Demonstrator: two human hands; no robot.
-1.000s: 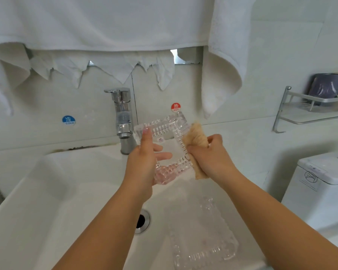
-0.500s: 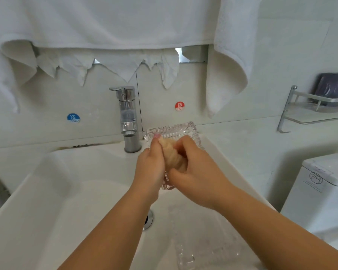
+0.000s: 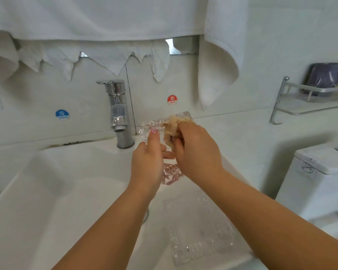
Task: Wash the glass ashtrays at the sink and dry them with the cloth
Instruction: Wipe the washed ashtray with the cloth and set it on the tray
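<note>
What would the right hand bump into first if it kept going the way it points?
The right hand points forward and left, gripping a tan cloth pressed against the glass ashtray held by the left hand. It would probably meet that ashtray first, though depth is unclear.

Clear cut-glass ashtray [image 3: 169, 172] held upright above sink [image 3: 47, 191], tan cloth [image 3: 172, 126] pressed against its upper edge; second glass ashtray [image 3: 201, 232] flat in basin
</note>
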